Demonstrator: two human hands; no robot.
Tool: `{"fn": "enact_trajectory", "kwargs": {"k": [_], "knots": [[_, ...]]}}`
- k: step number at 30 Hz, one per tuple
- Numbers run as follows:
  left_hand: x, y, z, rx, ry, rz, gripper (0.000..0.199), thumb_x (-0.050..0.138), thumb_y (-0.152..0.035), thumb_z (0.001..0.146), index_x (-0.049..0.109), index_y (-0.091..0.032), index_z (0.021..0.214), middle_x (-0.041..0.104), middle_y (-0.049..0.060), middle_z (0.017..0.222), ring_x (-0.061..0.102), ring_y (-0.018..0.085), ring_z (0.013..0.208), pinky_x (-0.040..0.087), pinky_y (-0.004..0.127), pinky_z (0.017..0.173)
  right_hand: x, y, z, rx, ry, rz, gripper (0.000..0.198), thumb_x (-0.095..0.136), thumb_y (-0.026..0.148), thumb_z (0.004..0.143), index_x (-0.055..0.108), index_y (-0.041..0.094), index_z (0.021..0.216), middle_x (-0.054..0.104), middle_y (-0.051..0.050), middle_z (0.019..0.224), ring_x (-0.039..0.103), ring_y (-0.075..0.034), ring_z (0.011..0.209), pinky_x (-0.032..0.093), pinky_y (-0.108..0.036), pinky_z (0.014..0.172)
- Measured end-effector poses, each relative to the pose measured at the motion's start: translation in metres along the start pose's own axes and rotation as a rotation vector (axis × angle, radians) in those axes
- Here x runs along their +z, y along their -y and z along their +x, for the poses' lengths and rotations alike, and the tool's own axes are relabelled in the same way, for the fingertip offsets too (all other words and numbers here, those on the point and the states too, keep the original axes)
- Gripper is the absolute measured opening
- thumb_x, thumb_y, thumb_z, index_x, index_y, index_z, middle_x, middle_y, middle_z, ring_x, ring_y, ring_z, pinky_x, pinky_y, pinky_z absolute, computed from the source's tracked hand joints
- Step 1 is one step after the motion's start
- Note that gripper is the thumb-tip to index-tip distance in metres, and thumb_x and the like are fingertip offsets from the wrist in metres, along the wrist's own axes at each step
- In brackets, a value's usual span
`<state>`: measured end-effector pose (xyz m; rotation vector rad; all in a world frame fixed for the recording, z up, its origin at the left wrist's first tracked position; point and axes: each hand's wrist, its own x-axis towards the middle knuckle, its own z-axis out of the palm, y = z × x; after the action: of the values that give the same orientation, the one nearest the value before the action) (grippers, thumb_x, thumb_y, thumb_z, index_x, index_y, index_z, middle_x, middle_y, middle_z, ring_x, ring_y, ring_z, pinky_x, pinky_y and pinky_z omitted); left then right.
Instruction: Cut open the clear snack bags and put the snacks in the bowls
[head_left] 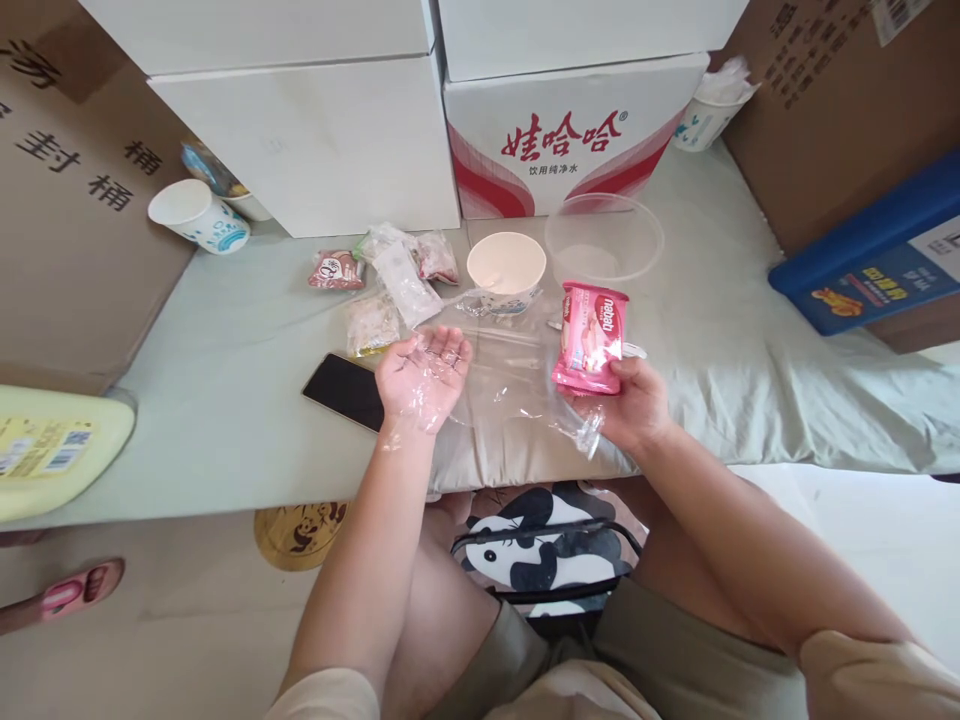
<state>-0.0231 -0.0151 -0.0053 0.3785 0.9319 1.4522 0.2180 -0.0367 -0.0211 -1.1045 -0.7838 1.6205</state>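
In the head view, my right hand (637, 405) grips a pink wafer packet (592, 335) by its lower end, thumb on the front. My left hand (427, 375) is palm up, its fingers stretched and slightly curled. A clear plastic bag (514, 380) spreads between both hands, and shiny film overlies my left palm; whether the hand is inside the bag I cannot tell. Partly behind my left hand lies a black phone (337, 390). Beyond it are several wrapped snacks (373, 322). A paper bowl (506, 260) and a clear plastic bowl (607, 240) stand behind the packet.
White cartons (559, 140) line the back of the cloth-covered surface (240, 350). Brown boxes (82, 200) flank it, with a tipped paper cup (199, 215) at left and another cup (709, 115) at right. A yellow-green bottle (60, 450) lies at the left edge; a blue package (870, 250) leans right.
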Motion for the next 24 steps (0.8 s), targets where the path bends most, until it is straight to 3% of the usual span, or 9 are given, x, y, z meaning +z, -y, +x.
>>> {"fn": "enact_trajectory", "kwargs": {"k": [6,12,19,24], "knots": [[0.001,-0.007,0.0,0.032,-0.053,-0.033,0.015,0.05,-0.024,0.074,0.064,-0.022,0.07,0.074,0.003,0.081,0.073,0.018,0.096,0.059,0.033,0.091,-0.009,0.003,0.003,-0.117,0.022,-0.105,0.036,0.046,0.039,0.076,0.065,0.026,0.103,0.071,-0.01,0.093,0.066,-0.031,0.084,0.054,-0.047,0.069],[-0.008,-0.016,0.007,0.151,-0.115,-0.002,0.014,0.05,-0.027,0.075,0.061,-0.022,0.068,0.072,0.002,0.075,0.072,0.016,0.091,0.057,0.03,0.089,-0.012,0.014,0.003,-0.219,0.037,-0.21,0.037,0.042,0.039,0.078,0.066,0.03,0.104,0.072,-0.008,0.097,0.065,-0.033,0.102,0.053,-0.056,0.084],[-0.006,-0.01,0.008,0.079,-0.085,-0.034,0.007,0.051,-0.026,0.069,0.054,-0.022,0.064,0.068,0.002,0.068,0.072,0.017,0.083,0.057,0.031,0.083,-0.02,0.027,-0.002,-0.299,-0.183,-0.194,0.033,0.048,0.027,0.066,0.063,0.03,0.095,0.068,-0.005,0.085,0.063,-0.03,0.09,0.051,-0.052,0.085],[0.002,-0.007,0.004,-0.02,-0.081,-0.12,0.003,0.051,-0.024,0.067,0.051,-0.022,0.065,0.064,0.0,0.063,0.07,0.016,0.071,0.056,0.031,0.076,-0.013,0.07,0.016,-0.49,-0.284,-0.183,0.033,0.048,0.012,0.047,0.056,0.025,0.076,0.063,-0.002,0.079,0.059,-0.02,0.081,0.051,-0.037,0.079]]}}
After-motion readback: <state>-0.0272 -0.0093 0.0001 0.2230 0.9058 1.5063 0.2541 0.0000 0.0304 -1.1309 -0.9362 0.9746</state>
